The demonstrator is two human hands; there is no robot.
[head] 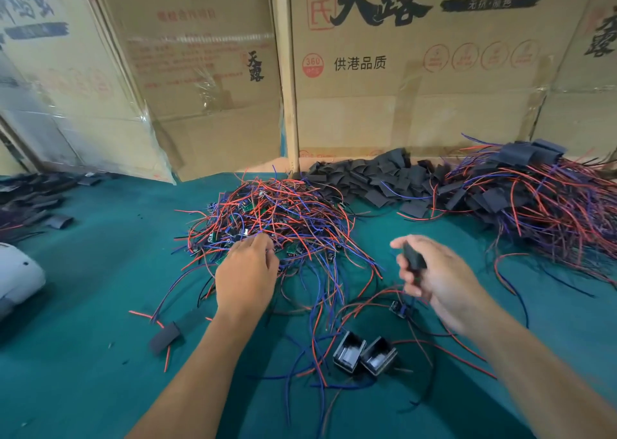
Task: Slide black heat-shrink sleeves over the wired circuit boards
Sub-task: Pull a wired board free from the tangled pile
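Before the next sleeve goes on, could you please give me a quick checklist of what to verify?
1. Right hand holds a black sleeve: ok.
2. Left hand has reached the pile of unsleeved wired boards: ok.
3. A single board pinched in the left fingers: cannot tell, the hand hides them.
4. Sleeve mouth open and facing the left hand: cannot tell, blurred.
5. Spare sleeves stocked behind the pile: ok.
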